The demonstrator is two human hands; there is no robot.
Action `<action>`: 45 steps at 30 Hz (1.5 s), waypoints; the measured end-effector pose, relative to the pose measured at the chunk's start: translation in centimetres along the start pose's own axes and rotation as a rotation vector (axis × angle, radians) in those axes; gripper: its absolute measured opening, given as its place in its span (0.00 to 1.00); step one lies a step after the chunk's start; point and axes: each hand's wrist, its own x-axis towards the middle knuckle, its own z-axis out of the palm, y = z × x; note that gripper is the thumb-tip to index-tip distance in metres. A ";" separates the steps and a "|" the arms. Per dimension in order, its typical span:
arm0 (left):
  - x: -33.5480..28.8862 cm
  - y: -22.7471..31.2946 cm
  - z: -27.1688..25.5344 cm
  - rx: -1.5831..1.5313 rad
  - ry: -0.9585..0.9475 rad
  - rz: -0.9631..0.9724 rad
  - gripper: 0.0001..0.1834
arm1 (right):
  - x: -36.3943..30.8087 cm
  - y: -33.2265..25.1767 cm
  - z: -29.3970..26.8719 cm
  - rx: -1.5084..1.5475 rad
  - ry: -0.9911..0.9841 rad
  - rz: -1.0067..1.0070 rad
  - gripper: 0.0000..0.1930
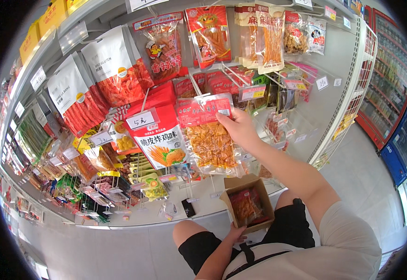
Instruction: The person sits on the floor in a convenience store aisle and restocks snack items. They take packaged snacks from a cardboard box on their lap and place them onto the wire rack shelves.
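A clear-fronted snack packet with a red top and orange-brown pieces inside is pinched at its upper right by my right hand. It is held up in front of the rack's metal hooks, beside a red and white snack bag hanging to its left. Low down, near my knees, my left hand grips the lower left edge of an open cardboard box. Inside the box lie red-topped packets that look similar; how many is hidden.
Hanging snack bags fill the rack above and to the left, with price tags on the hook ends. A white wire side rack closes off the right. Farther right stand red drink fridges. A small black object lies on the bottom shelf.
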 end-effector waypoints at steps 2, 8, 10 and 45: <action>-0.1 -0.1 -0.1 0.009 0.005 -0.024 0.59 | -0.6 -1.9 -0.1 -0.021 -0.006 0.008 0.13; 1.0 -0.5 -0.4 0.018 -0.031 -0.019 0.58 | -0.6 -1.3 -0.8 0.063 0.008 -0.011 0.13; 1.3 -0.7 -0.7 0.008 -0.050 0.010 0.59 | -0.9 -1.8 -0.9 0.070 -0.001 -0.025 0.12; -0.5 0.2 0.2 0.053 0.048 -0.018 0.58 | -31.1 27.5 -11.3 -0.275 0.243 0.850 0.12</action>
